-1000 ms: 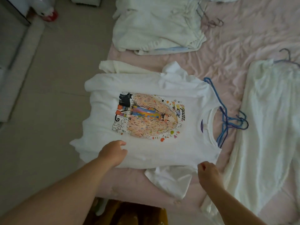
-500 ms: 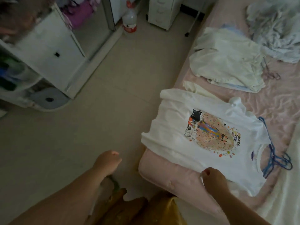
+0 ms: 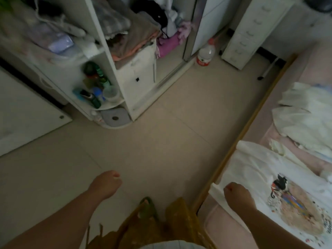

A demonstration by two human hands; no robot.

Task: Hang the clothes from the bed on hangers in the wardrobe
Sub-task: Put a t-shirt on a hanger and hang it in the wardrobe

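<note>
Head view: the printed t-shirt (image 3: pixel 265 178) lies flat on the bed (image 3: pixel 213 218), hanging over its near edge. The right hand (image 3: pixel 237 194) sits on the shirt's hem corner with fingers curled; can't tell if it's actually pinching fabric. The left hand (image 3: pixel 106 184) hangs over the floor left of the bed, loosely curled, holding nothing. The wardrobe (image 3: pixel 129 72) stands open across the floor from the bed.

The printed T-shirt (image 3: pixel 255 178) runs off the right edge; wardrobe (image 3: pixel 125 56) contents are blurred.
</note>
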